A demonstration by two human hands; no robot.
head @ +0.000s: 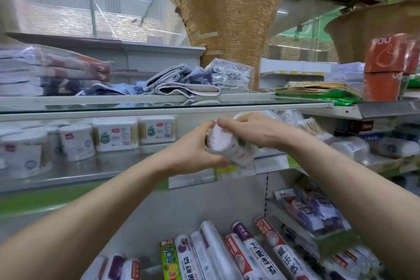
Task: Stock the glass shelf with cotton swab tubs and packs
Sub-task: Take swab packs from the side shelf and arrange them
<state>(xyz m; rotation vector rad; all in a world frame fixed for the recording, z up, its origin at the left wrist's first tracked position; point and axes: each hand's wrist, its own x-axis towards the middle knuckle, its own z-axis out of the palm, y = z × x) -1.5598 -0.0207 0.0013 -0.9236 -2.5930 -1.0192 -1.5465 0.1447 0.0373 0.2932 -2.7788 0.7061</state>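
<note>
Both hands hold one clear cotton swab tub (227, 146) tilted in the air just in front of the glass shelf (91, 166). The left hand (193, 150) cups its near side, fingers curled around it; the right hand (256, 130) grips it from above. More tubs (76, 142) and boxed packs (116, 134) stand on the shelf to the left.

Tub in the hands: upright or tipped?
Tipped. The tub leans between left hand and right hand, its round end of white swab tips facing the camera; shelved tubs stand upright.
</note>
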